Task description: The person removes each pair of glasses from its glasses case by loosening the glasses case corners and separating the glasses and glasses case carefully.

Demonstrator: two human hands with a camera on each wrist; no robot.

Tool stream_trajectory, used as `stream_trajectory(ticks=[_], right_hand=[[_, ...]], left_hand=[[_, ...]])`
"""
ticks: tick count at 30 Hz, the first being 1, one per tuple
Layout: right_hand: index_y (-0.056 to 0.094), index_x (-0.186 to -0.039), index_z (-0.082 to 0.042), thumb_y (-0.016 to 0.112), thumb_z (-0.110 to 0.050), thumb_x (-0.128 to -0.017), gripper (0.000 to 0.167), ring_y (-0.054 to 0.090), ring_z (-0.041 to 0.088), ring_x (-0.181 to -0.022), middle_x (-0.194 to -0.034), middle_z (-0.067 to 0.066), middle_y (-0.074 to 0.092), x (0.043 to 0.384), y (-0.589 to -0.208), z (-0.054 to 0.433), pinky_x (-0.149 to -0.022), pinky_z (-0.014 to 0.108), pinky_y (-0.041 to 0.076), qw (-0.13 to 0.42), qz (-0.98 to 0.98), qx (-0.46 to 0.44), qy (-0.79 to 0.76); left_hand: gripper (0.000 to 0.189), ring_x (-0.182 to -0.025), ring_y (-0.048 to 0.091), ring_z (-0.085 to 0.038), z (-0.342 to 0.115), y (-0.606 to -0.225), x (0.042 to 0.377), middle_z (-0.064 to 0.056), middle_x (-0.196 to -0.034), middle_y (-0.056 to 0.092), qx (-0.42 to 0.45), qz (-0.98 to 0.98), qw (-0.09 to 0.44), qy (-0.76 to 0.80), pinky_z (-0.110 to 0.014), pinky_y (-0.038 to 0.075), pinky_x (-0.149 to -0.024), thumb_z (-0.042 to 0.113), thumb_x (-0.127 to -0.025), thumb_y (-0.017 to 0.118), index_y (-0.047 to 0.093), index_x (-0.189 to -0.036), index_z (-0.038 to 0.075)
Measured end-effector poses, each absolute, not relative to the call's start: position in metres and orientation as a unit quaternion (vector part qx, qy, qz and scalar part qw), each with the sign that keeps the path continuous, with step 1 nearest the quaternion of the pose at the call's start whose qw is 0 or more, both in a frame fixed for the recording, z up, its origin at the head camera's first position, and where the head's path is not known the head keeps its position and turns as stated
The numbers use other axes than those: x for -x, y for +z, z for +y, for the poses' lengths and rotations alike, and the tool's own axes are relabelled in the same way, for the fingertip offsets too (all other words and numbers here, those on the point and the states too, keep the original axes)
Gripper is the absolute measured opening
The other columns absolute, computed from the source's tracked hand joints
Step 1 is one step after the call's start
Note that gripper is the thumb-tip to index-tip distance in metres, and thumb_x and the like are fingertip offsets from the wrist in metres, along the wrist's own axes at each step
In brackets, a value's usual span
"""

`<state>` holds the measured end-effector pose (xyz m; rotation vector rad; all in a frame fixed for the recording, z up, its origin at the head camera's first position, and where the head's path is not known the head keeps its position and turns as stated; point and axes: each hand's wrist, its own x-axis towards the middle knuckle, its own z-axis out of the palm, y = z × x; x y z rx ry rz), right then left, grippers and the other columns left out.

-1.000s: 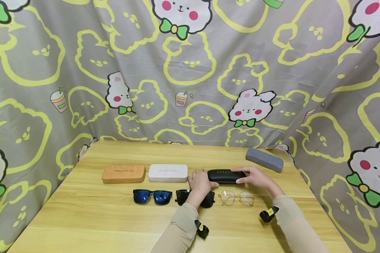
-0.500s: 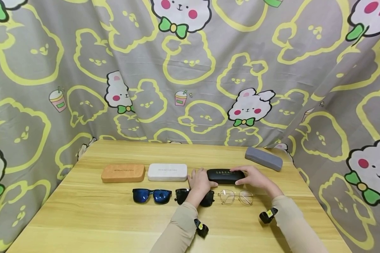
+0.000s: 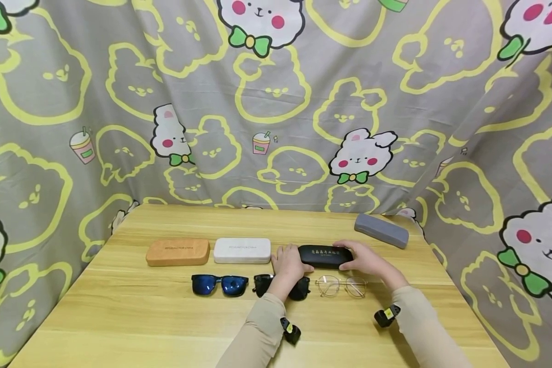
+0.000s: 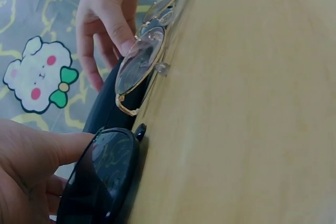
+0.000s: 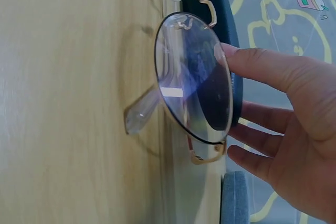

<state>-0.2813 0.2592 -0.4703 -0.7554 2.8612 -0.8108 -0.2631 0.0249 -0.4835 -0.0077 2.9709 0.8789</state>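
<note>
A black glasses case (image 3: 325,257) with gold lettering lies on the table, between my two hands. My left hand (image 3: 289,263) holds its left end, the thumb along the near side; the fingers' grip there is partly hidden. My right hand (image 3: 365,258) grips the right end, thumb in front and fingers behind, as the right wrist view shows. Black sunglasses (image 3: 299,289) lie under my left wrist, partly covered by it. Just in front of the case are thin gold-framed glasses (image 3: 328,286), which stand before the case in both wrist views.
To the left are a white glasses case (image 3: 242,250) and an orange glasses case (image 3: 178,252). Blue-lensed sunglasses (image 3: 220,285) lie in front of them. A grey glasses case (image 3: 381,230) sits at an angle at the back right. A patterned curtain (image 3: 276,122) hangs behind the table.
The black case has turned slightly between my hands, so its gold lettering faces up more plainly. Both hands stay at its ends. The head view has shifted a little.
</note>
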Motion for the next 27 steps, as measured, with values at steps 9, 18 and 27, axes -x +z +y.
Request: stream_trajectory(ticks=[9,18,27], right_hand=[[0.049,-0.14,-0.001,0.076,-0.02,-0.084,0.065,0.046,0.045,-0.131,-0.141,0.022,0.052,0.273,-0.459,0.267,-0.107,0.061,0.038,0.035,0.934,0.24,-0.262],[0.05,-0.139,-0.001,0.072,-0.019,-0.088,0.059,0.044,0.048,-0.131,-0.141,0.025,0.05,0.261,-0.446,0.281,-0.106,0.063,0.037,0.01,0.94,0.227,-0.255],[0.053,-0.138,-0.004,0.074,-0.024,-0.086,0.059,0.048,0.048,-0.127,-0.138,0.026,0.053,0.254,-0.433,0.296,-0.103,0.063,0.039,-0.034,0.953,0.209,-0.216]], left_hand=[[0.083,-0.137,0.041,-0.036,0.024,-0.473,0.259,-0.008,-0.145,0.051,-0.002,0.956,0.03,0.291,-0.066,0.028,-0.112,0.045,-0.073,0.084,0.05,-0.142,0.013],[0.078,-0.137,0.043,-0.037,0.027,-0.455,0.249,-0.006,-0.147,0.05,-0.014,0.958,0.022,0.284,-0.065,0.029,-0.111,0.052,-0.08,0.074,0.047,-0.145,0.018],[0.07,-0.135,0.046,-0.033,0.035,-0.432,0.238,-0.005,-0.144,0.053,-0.046,0.959,-0.004,0.279,-0.064,0.029,-0.112,0.052,-0.083,0.071,0.051,-0.142,0.018]])
